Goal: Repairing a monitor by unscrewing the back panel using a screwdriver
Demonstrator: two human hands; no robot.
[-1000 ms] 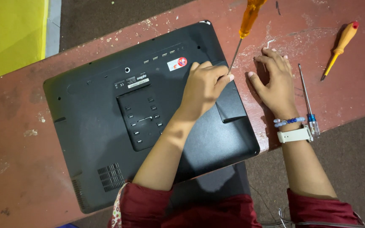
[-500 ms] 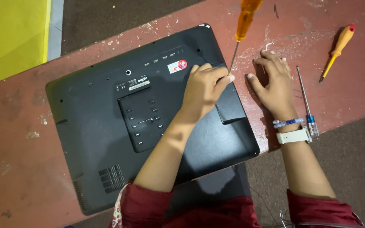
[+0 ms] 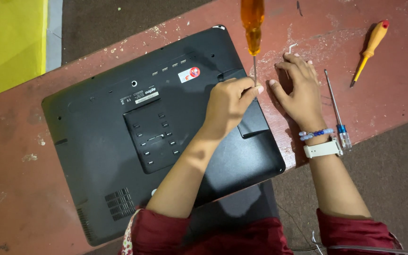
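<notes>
A black laptop point(image 3: 119, 141) lies upside down on a worn red table point(image 3: 15, 189). My left hand point(image 3: 227, 106) rests on the laptop's base near its right edge. Its fingertips pinch the metal shaft of an orange-handled screwdriver point(image 3: 252, 23), which stands nearly upright with its tip hidden behind my fingers. My right hand point(image 3: 301, 92) lies flat, palm down, on the table just right of the laptop. Its fingers are spread and hold nothing. A white watch and a bead bracelet sit on that wrist.
A thin screwdriver with a clear blue handle point(image 3: 338, 113) lies on the table right of my right hand. Farther right lies a short orange screwdriver with a red cap point(image 3: 371, 45). A yellow surface point(image 3: 5, 42) fills the top left, and dark floor point(image 3: 393, 189) runs past the table's edge.
The orange screwdriver stands a little more upright under my left fingers. Both hands stay where they were, and the view has shifted slightly.
</notes>
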